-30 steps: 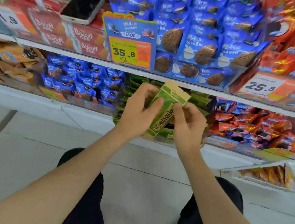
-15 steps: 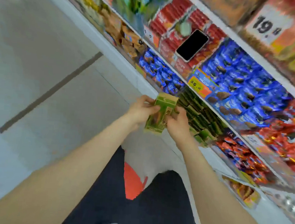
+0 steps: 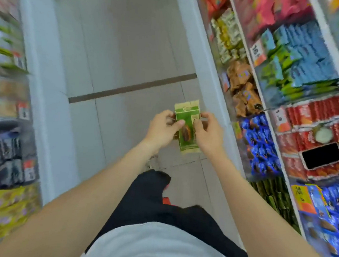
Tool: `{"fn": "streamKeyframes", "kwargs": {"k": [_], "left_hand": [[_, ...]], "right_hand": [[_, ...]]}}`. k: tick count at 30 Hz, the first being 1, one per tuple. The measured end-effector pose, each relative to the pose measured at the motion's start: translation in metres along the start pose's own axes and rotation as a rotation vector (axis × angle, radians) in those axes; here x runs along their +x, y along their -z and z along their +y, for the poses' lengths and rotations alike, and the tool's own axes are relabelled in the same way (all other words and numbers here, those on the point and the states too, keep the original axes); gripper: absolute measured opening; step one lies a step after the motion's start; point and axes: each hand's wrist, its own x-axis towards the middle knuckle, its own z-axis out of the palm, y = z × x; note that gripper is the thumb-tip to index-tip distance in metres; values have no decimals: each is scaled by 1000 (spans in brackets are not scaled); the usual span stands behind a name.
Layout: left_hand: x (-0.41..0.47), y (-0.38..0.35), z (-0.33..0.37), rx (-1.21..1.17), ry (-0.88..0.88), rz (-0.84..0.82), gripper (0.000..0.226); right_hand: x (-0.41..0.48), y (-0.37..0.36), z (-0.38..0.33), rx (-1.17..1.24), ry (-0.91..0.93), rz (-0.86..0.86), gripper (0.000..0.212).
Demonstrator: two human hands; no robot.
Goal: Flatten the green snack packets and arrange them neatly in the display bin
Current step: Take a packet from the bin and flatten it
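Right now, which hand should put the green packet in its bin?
Probably the right hand. Both hands pinch the green packet, but the display bin lies on the shelves to the right, nearer it than the left hand.

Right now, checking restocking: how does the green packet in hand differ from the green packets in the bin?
The held packet is over the aisle floor, gripped by left hand and right hand; the binned packets sit shelved, untouched. The held packet shows its full face; the binned packets are packed in rows. Both are green.
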Motion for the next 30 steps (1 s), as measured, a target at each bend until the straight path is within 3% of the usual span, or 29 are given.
{"fn": "streamKeyframes", "kwargs": {"k": [6,11,20,30], "left_hand": [[57,79,41,-75,29,59,9],[104,120,78,-152,35,117,7],[262,176,201,-201,30,118,14],[426,273,300,-260,57,260,22]], "right_hand": [[67,-44,-81,29,26,-112,26],[130,-68,-139,43,68,-156,19],[322,-83,-230,102,152,-129,26],[503,-124,-369,77,138,-284,25]]}}
